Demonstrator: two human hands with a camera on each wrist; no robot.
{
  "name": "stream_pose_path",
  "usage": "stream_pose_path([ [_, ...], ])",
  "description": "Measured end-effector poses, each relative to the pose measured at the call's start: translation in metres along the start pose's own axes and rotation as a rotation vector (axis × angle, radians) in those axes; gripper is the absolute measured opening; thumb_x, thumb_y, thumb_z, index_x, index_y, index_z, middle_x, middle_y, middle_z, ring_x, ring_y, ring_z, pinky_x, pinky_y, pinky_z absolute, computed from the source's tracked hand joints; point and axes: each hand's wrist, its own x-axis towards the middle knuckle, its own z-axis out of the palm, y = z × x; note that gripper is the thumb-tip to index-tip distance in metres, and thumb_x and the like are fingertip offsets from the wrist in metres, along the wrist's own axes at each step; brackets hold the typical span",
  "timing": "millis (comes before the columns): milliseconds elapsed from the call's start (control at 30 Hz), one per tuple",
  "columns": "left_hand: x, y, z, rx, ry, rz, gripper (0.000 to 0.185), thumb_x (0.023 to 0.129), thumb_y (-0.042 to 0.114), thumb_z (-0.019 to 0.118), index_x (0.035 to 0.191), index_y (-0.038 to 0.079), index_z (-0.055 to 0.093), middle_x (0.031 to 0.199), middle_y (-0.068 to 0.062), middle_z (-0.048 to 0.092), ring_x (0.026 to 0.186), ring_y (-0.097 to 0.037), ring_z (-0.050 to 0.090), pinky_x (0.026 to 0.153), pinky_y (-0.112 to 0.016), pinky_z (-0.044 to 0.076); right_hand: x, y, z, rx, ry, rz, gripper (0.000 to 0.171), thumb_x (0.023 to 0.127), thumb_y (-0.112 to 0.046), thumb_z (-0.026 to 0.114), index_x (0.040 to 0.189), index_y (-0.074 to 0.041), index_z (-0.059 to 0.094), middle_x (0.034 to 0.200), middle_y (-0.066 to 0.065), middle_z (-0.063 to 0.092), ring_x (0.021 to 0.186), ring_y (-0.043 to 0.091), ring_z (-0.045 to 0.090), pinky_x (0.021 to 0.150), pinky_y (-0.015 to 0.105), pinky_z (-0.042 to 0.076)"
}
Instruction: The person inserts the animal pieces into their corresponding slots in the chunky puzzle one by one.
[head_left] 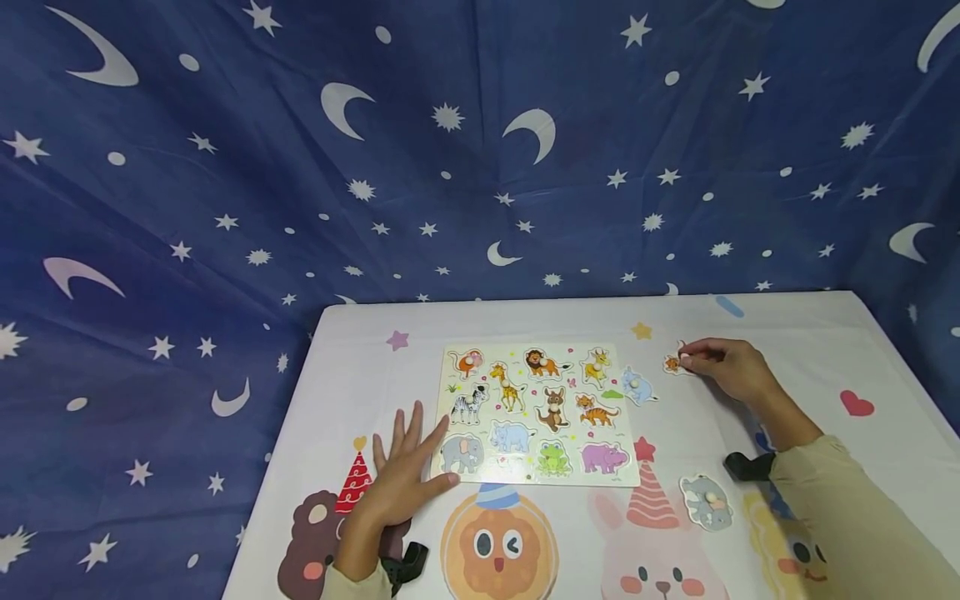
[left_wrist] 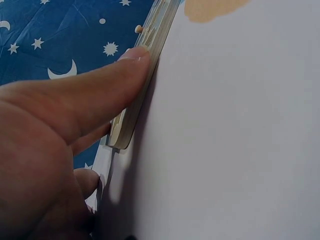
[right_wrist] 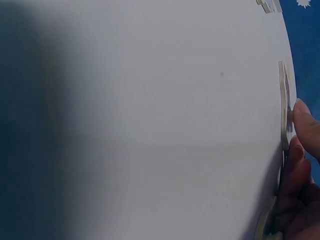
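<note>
My left hand [head_left: 405,475] lies with spread fingers at the lower left corner of a wooden animal puzzle board [head_left: 487,469]. In the left wrist view its straight thumb [left_wrist: 107,95] rests against the board's edge [left_wrist: 131,120]. Right of the board, my right hand [head_left: 727,367] pinches a small orange-brown animal puzzle piece [head_left: 672,364] by its knob, partly hidden by the fingers. The right wrist view shows this piece [right_wrist: 284,107] edge-on at the thumb. A blue animal piece [head_left: 640,387] overlaps the board's right edge. Nearer me lies a grey elephant piece [head_left: 705,504].
A white tablecloth [head_left: 795,333] with printed cartoon animals, stars and a heart covers the table. Behind it hangs a dark blue curtain [head_left: 420,167] with moons and stars. Black wrist straps show at my sleeves.
</note>
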Motion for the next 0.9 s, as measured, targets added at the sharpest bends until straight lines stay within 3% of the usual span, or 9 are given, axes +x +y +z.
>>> stream_pose_path([
  [233, -0.001, -0.001, 0.001, -0.003, 0.0, 0.001, 0.085, 0.088, 0.045, 0.075, 0.16, 0.024, 0.035, 0.173, -0.016, 0.0, 0.157, -0.045, -0.015, 0.114, -0.074, -0.018, 0.002, 0.001, 0.001, -0.029, -0.012, 0.003, 0.034, 0.095, -0.032, 0.073, 0.116, -0.006, 0.073, 0.094, 0.008, 0.066, 0.083, 0.019, 0.052, 0.064, 0.024, 0.043],
  [533, 0.001, -0.002, 0.0, 0.011, -0.011, -0.012, 0.086, 0.088, 0.046, 0.075, 0.161, 0.026, 0.033, 0.173, -0.013, -0.004, 0.157, -0.042, -0.017, 0.114, -0.073, -0.019, -0.001, -0.002, 0.002, -0.143, 0.044, -0.111, 0.017, 0.094, -0.02, 0.074, 0.1, -0.004, 0.072, 0.087, 0.007, 0.062, 0.08, 0.022, 0.052, 0.065, 0.028, 0.042],
  [900, 0.001, -0.001, 0.0, 0.002, -0.016, -0.016, 0.086, 0.088, 0.045, 0.075, 0.161, 0.026, 0.033, 0.173, -0.013, -0.005, 0.157, -0.042, -0.017, 0.114, -0.073, -0.019, -0.01, -0.003, 0.002, -0.143, 0.066, -0.09, 0.027, 0.09, -0.031, 0.08, 0.093, -0.005, 0.071, 0.078, 0.004, 0.061, 0.074, 0.02, 0.051, 0.06, 0.027, 0.041],
])
